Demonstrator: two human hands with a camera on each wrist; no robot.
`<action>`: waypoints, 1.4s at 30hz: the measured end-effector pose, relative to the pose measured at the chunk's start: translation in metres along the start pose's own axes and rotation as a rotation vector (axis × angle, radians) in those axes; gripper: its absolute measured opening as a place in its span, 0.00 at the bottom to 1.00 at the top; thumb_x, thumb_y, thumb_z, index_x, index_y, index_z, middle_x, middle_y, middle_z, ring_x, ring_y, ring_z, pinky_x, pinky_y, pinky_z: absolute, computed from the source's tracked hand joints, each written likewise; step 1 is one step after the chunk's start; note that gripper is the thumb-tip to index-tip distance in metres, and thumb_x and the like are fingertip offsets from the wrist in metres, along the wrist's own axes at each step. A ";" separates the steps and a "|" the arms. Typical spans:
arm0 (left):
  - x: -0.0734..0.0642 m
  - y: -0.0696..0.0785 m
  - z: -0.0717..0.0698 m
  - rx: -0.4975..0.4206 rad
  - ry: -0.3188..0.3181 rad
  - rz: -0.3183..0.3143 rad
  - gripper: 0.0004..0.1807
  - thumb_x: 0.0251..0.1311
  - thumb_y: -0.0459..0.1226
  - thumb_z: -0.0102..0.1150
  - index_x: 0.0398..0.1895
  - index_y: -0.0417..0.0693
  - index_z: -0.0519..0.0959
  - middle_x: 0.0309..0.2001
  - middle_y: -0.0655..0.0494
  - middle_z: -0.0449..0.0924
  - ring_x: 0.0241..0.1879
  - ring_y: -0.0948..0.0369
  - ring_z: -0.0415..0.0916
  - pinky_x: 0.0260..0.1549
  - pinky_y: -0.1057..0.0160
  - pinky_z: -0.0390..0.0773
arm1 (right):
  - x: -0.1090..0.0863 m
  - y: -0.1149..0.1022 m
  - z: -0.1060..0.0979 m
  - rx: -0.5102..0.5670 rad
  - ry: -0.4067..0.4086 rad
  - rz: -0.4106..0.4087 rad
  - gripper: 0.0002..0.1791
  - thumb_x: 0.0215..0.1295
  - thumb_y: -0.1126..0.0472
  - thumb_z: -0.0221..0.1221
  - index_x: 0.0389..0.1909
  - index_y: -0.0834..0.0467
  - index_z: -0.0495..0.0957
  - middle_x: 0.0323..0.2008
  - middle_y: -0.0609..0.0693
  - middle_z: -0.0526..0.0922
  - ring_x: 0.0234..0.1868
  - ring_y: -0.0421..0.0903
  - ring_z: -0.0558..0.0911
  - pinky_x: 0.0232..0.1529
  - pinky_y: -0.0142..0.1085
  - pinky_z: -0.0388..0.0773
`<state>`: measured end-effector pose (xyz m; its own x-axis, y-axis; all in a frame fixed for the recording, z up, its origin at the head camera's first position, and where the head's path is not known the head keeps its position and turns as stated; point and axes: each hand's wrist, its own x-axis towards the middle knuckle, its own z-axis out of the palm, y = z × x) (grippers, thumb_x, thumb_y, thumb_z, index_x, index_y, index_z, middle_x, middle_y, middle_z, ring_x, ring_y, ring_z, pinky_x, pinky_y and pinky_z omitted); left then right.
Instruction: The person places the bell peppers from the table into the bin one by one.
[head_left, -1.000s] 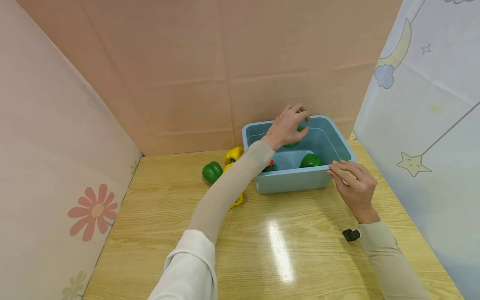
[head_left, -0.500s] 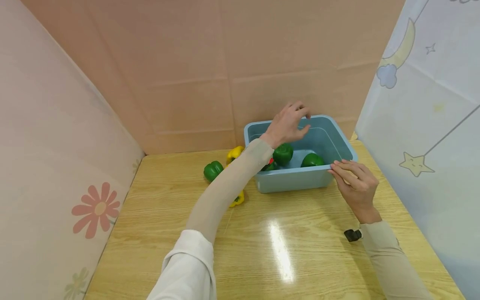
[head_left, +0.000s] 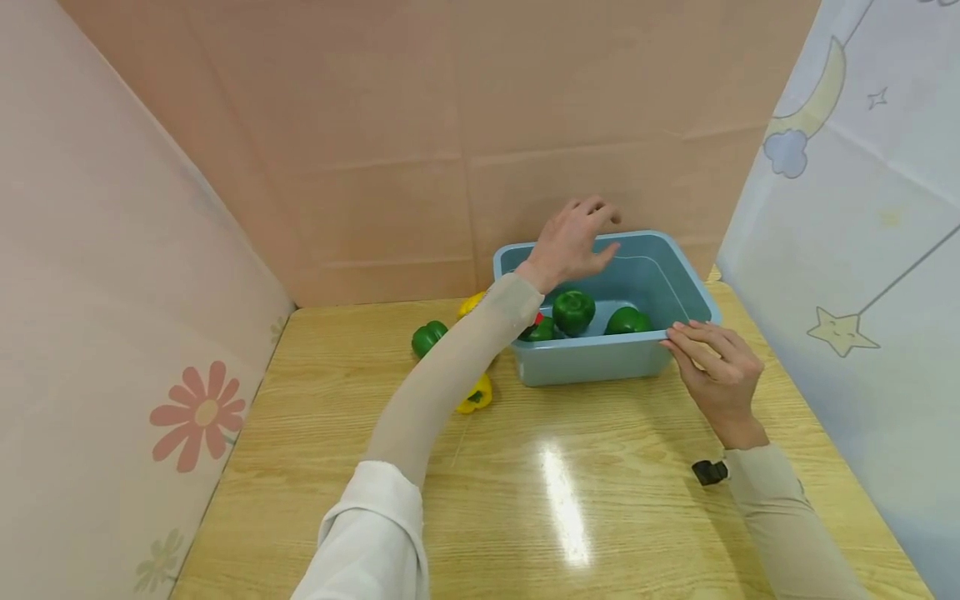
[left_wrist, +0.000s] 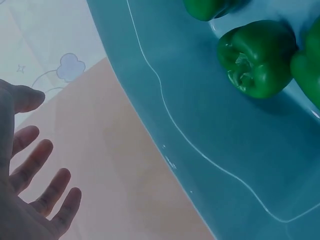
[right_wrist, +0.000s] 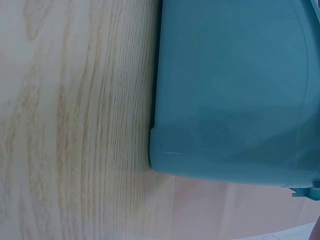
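Observation:
My left hand hovers over the back rim of a blue plastic bin, with fingers apart and nothing in them. The left wrist view shows the same hand just outside the bin's edge. Inside the bin lie a green bell pepper in the middle, another green bell pepper to its right, and a third green pepper at the left, partly behind my forearm, with a small red patch beside it. My right hand grips the bin's front right rim, fingers over the top.
Left of the bin, on the wooden table, are a green bell pepper, a yellow pepper and another yellow pepper, partly covered by my left arm. A peach cloth hangs right behind the bin, and a printed cloth stands to the right.
The green bell pepper under my left hand has dropped and come to lie in the middle of the bin. My left hand has risen slightly; the right hand stays on the rim.

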<state>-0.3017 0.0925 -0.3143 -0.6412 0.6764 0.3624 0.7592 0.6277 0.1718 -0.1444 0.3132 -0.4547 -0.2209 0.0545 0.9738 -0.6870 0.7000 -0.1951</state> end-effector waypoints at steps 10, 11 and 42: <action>-0.003 0.001 -0.010 0.070 -0.019 -0.019 0.24 0.75 0.56 0.58 0.69 0.63 0.77 0.70 0.63 0.75 0.69 0.57 0.71 0.63 0.59 0.76 | 0.008 -0.009 0.003 -0.012 0.020 -0.004 0.17 0.66 0.54 0.75 0.33 0.66 0.92 0.32 0.66 0.90 0.33 0.71 0.85 0.61 0.35 0.83; -0.004 0.001 -0.011 0.071 -0.020 -0.017 0.24 0.75 0.56 0.58 0.70 0.63 0.77 0.70 0.63 0.75 0.69 0.57 0.71 0.63 0.59 0.76 | 0.009 -0.009 0.003 -0.013 0.020 -0.001 0.17 0.65 0.54 0.75 0.32 0.66 0.92 0.32 0.66 0.90 0.33 0.71 0.85 0.61 0.35 0.83; -0.039 -0.002 -0.035 0.141 -0.035 0.040 0.28 0.75 0.59 0.54 0.71 0.62 0.77 0.72 0.60 0.73 0.71 0.54 0.68 0.69 0.55 0.71 | 0.003 0.001 -0.001 -0.002 0.013 0.006 0.13 0.64 0.55 0.76 0.35 0.64 0.93 0.34 0.65 0.91 0.35 0.70 0.86 0.62 0.34 0.82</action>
<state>-0.2747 0.0512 -0.2968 -0.6158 0.7137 0.3337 0.7630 0.6459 0.0265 -0.1450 0.3147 -0.4518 -0.2160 0.0683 0.9740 -0.6842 0.7011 -0.2008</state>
